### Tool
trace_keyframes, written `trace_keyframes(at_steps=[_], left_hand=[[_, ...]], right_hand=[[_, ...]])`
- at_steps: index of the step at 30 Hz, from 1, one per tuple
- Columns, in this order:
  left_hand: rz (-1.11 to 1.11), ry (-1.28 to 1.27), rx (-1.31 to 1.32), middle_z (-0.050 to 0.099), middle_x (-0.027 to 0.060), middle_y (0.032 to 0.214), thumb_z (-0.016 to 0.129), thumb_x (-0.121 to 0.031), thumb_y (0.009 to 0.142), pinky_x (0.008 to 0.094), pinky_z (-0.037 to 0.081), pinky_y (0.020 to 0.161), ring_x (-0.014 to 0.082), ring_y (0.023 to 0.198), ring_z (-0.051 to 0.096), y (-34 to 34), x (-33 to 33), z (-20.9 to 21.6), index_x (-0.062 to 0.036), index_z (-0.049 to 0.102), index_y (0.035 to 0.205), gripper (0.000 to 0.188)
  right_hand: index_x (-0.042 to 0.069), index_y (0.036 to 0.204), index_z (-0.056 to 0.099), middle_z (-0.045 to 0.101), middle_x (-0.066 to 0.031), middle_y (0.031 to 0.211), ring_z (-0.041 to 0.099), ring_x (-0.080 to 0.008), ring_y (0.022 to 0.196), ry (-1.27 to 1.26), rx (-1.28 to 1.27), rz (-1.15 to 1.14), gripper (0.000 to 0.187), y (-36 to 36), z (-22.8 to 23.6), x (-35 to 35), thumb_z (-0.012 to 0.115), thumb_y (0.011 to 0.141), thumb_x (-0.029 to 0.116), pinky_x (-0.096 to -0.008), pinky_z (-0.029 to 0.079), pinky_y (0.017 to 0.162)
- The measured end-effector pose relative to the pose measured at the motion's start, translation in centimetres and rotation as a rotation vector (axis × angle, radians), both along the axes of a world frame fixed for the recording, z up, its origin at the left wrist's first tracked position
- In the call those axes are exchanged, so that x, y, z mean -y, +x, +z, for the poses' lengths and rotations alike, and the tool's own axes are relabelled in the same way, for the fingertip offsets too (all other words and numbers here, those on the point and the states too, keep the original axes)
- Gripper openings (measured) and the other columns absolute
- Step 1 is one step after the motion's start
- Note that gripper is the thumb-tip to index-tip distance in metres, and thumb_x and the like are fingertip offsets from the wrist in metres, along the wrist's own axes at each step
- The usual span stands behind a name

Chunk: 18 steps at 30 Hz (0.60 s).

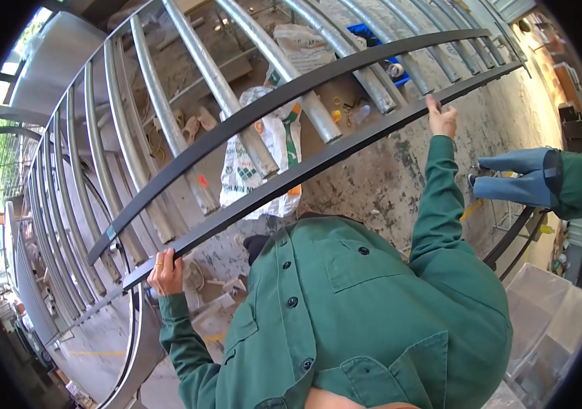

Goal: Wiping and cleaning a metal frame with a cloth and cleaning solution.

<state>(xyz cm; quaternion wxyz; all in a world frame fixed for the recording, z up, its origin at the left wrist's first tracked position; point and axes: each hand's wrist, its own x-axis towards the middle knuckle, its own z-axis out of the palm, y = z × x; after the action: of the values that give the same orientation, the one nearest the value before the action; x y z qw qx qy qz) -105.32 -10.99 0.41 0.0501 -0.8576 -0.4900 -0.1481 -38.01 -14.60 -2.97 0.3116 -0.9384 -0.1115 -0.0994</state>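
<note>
A long dark flat metal bar (pixel 345 153) runs slantwise in front of me, along the near ends of several grey metal tubes (pixel 247 146). Near its left end, my left hand (pixel 166 274) is closed, its fingers curled over the bar. Farther right, my right hand (pixel 443 119) is closed at the bar's near edge, one finger reaching up onto it. A second dark bar (pixel 264 116) lies across the tubes, a little farther from me. It looks bowed in this view and sits apart from both hands.
Beneath the tubes lie a white printed sack (pixel 260 177) and a blue crate (pixel 400 65) on the stained floor. To the right stands another person (pixel 536 180) in green top and jeans. Clear plastic bins (pixel 543 307) are at lower right. A large grey sheet (pixel 66 61) is at upper left.
</note>
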Motion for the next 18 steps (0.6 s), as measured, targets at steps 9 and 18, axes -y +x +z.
trace_keyframes(at_steps=[9,18], left_hand=[[0.083,-0.268,0.112,0.058,0.0052,0.109,0.072,-0.018,0.066,0.0341,0.046,0.053,0.0243,0.063,0.06,0.1,0.4,1.5,-0.0081,0.054,0.084,0.027],[0.079,-0.252,0.048,0.054,0.0038,0.098,0.071,-0.016,0.064,0.0345,0.048,0.059,0.0262,0.077,0.06,-0.6,0.2,1.8,-0.0118,0.057,0.11,0.048]], right_hand=[[0.005,0.068,0.052,0.045,-0.0028,0.051,0.036,-0.0128,0.031,0.789,-0.622,0.206,0.022,-0.2,-2.5,0.1,0.071,0.07,0.017,-0.028,0.025,0.03],[0.007,0.074,0.055,0.047,0.001,0.056,0.034,-0.0085,0.039,1.039,-0.594,0.271,0.011,-1.4,-2.5,0.3,0.066,0.077,0.009,-0.0253,0.025,0.035]])
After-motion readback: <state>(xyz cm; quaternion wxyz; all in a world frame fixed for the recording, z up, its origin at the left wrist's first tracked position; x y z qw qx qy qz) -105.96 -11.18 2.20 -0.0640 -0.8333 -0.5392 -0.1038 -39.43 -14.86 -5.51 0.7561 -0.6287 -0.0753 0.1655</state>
